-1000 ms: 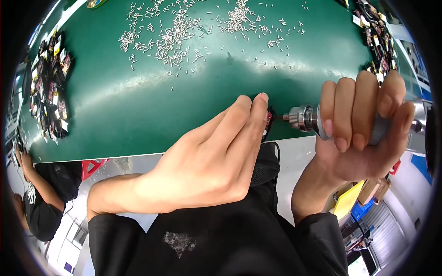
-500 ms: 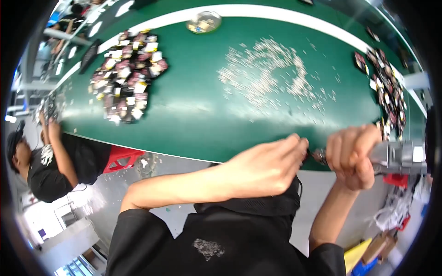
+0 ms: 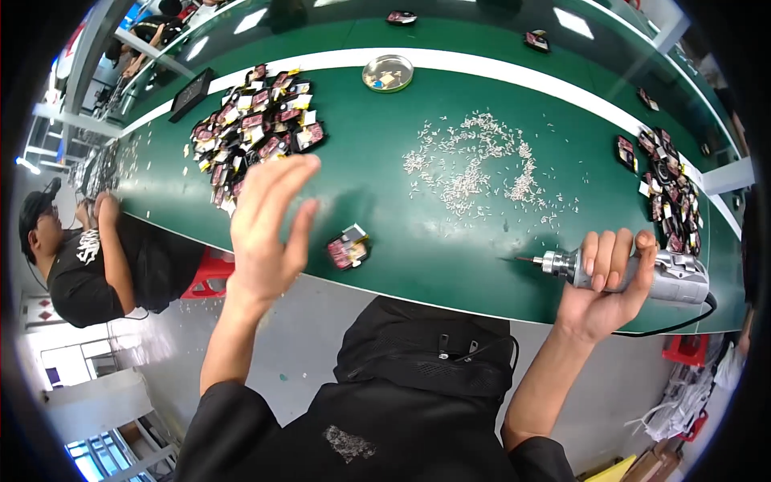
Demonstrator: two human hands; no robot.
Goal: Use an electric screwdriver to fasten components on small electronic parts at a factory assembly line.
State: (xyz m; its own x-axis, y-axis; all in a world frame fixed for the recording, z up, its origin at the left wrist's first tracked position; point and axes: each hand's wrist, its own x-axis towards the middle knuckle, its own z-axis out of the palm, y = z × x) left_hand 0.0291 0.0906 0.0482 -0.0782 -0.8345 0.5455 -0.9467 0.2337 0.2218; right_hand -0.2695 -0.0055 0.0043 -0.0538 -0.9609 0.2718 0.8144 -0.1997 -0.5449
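A: Right hand — fingers wrapped round the grey metal barrel of an electric screwdriver, knuckles up. The tool lies near-horizontal, its thin bit pointing left, just above the green table near the front edge. A dark cord trails off the rear end.

B: Why level like that?

A: My reading: held sideways, the tip stays off the mat and the barrel sits in the palm without strain. Judgement only.

B: Left hand?

A: Left hand — open, fingers spread, holding nothing, raised above the table's near edge. Just to its right lies a small flat module — dark and reddish with a pale tag — alone on the mat, near the front edge.

B: Further out?

A: A loose scatter of tiny pale screws mid-table, spread thin, presumably so single ones can be picked. A heap of like modules at far left, another heap at far right. A shallow round metal dish by the white stripe. The mat looks smooth, matte. A seated person in black at the left edge.
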